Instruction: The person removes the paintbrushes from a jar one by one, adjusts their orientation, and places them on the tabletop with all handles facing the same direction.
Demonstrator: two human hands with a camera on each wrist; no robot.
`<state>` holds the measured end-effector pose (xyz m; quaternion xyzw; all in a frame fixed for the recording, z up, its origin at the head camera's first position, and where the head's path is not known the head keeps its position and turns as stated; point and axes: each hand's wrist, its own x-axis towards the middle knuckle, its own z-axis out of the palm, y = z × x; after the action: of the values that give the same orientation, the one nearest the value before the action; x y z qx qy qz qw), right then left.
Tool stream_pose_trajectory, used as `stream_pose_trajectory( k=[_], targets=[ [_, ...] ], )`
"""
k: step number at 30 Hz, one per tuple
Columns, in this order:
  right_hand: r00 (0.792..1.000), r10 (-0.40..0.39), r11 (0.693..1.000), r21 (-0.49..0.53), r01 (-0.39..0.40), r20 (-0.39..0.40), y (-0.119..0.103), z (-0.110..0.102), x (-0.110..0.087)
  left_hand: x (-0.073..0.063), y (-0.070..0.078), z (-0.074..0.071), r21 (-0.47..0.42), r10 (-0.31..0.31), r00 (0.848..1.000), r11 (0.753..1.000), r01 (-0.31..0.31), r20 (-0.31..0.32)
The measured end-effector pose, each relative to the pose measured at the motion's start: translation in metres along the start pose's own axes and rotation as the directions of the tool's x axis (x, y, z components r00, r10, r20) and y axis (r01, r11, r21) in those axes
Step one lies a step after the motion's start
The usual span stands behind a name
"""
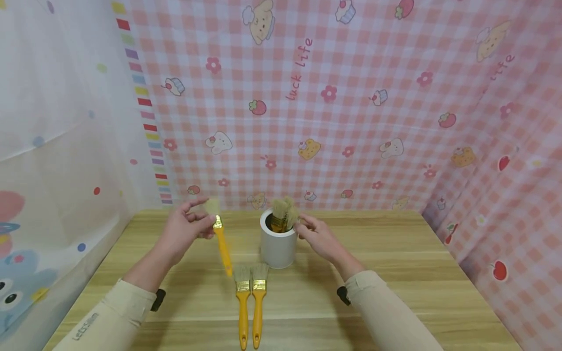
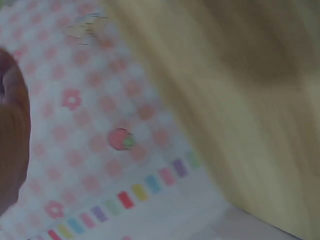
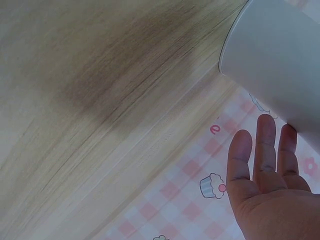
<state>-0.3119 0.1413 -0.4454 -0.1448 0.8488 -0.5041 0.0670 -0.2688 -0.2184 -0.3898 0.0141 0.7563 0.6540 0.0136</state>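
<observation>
In the head view my left hand (image 1: 186, 226) pinches a paintbrush (image 1: 223, 248) near its metal band. Its yellow handle slants down to the right, and the pale bristles point up. My right hand (image 1: 318, 236) is at the right side of a white cup (image 1: 278, 249), thumb and forefinger right at the rim. Several paintbrushes (image 1: 285, 212) stand in this cup, bristles up, their handles hidden inside. The right wrist view shows three lightly bent fingers (image 3: 265, 155) beside the cup. Only the edge of my left hand (image 2: 12, 135) shows in the left wrist view; its brush is out of frame.
Two more yellow-handled paintbrushes (image 1: 243, 312) lie side by side on the wooden table (image 1: 373, 312), in front of the cup, bristles towards it. A pink checked cloth (image 1: 351, 122) hangs behind the table and along its right side; a white one (image 1: 66, 122) hangs at the left.
</observation>
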Motion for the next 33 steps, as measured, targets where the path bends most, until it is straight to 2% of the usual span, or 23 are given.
stream_pose_trajectory(
  k=[5,8,12,15,19,24,29,33],
  targets=[
    [1.000,0.013,1.000,0.002,-0.013,-0.005,0.002,0.001,-0.001,-0.014,-0.036,-0.010,0.086,-0.118,0.984,0.991,0.107,0.131],
    [1.000,0.020,1.000,0.005,-0.020,-0.010,0.003,0.002,-0.002,-0.025,-0.054,-0.008,0.103,-0.169,0.963,0.983,0.151,0.208],
    [1.000,0.028,1.000,-0.005,-0.028,-0.010,0.001,0.002,-0.002,-0.040,-0.073,0.001,0.124,-0.223,0.923,0.973,0.194,0.313],
    [1.000,0.019,1.000,-0.009,-0.019,-0.009,0.000,0.002,0.000,-0.046,-0.081,0.007,0.140,-0.230,0.909,0.971,0.192,0.348],
    [1.000,0.004,1.000,-0.007,-0.004,-0.006,0.000,0.001,0.002,-0.047,-0.088,0.013,0.153,-0.223,0.905,0.972,0.179,0.362],
    [1.000,0.001,1.000,-0.006,-0.001,-0.002,0.000,0.001,0.003,-0.048,-0.092,0.020,0.180,-0.244,0.897,0.965,0.188,0.369],
    [1.000,-0.002,1.000,0.004,0.002,-0.005,0.001,0.002,0.003,-0.050,-0.095,0.026,0.242,-0.266,0.915,0.950,0.196,0.304],
    [1.000,0.004,1.000,0.004,-0.003,-0.007,0.002,0.002,0.002,-0.052,-0.097,0.031,0.330,-0.253,0.937,0.930,0.165,0.242]
  ],
)
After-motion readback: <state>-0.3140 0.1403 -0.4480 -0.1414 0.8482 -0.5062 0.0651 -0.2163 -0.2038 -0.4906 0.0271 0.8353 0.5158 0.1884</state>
